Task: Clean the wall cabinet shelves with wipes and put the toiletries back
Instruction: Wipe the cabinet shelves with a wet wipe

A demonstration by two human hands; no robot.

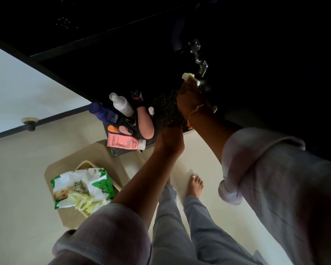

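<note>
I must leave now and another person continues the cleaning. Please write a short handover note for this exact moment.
Right hand: raised into the dark cabinet, holding a wipe near the hinge.
Left hand: resting at the edge of the dark speckled counter; no object seen in it.
Toiletries stand grouped on the counter, not yet put back.
Wipes pack lies open on the stool below.
Left: finish wiping, return the toiletries.
</note>
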